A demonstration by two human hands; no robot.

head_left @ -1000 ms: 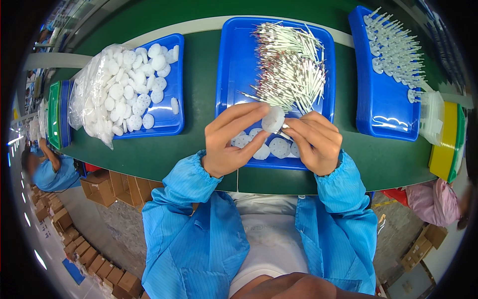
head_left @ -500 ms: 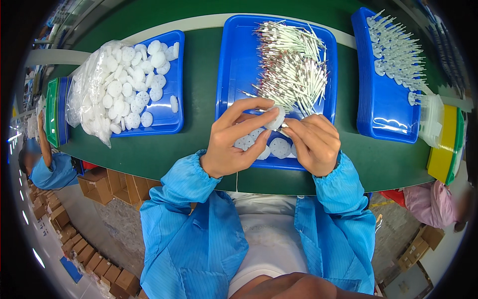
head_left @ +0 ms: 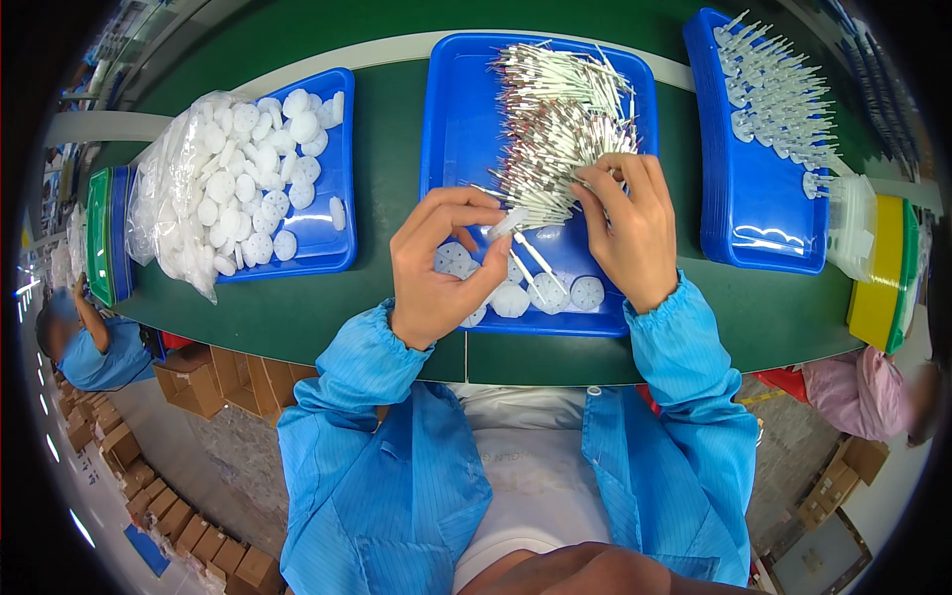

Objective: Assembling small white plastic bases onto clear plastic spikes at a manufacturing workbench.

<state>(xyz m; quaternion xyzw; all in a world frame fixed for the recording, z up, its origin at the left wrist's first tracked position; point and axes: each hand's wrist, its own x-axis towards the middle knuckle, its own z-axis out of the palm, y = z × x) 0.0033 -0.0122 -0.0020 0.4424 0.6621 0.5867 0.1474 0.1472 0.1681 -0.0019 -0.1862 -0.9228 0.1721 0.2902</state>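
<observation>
My left hand (head_left: 441, 263) pinches a white round plastic disc (head_left: 508, 224) edge-on between thumb and fingertips. Two thin white sticks (head_left: 537, 254) slant down from beside that disc; whether both are fixed in it I cannot tell. My right hand (head_left: 632, 223) reaches over a dense pile of thin white sticks with dark reddish ends (head_left: 560, 119). Its thumb and index fingertips close together at the pile's right edge, and anything between them is too small to make out. Several perforated white discs (head_left: 511, 299) lie along the near side of the blue tray (head_left: 432, 119) beneath my hands.
At left, a blue tray (head_left: 342, 188) holds many white discs, partly in a clear plastic bag (head_left: 164, 203). Stacked blue trays (head_left: 764, 233) at right carry rows of discs with upright stems (head_left: 778, 94). Beside them stand a clear container (head_left: 853, 228) and a yellow-green box (head_left: 878, 288).
My right hand has left the disc and moved up and away to the stick pile. My left hand has shifted slightly left with the disc, now turned edge-on.
</observation>
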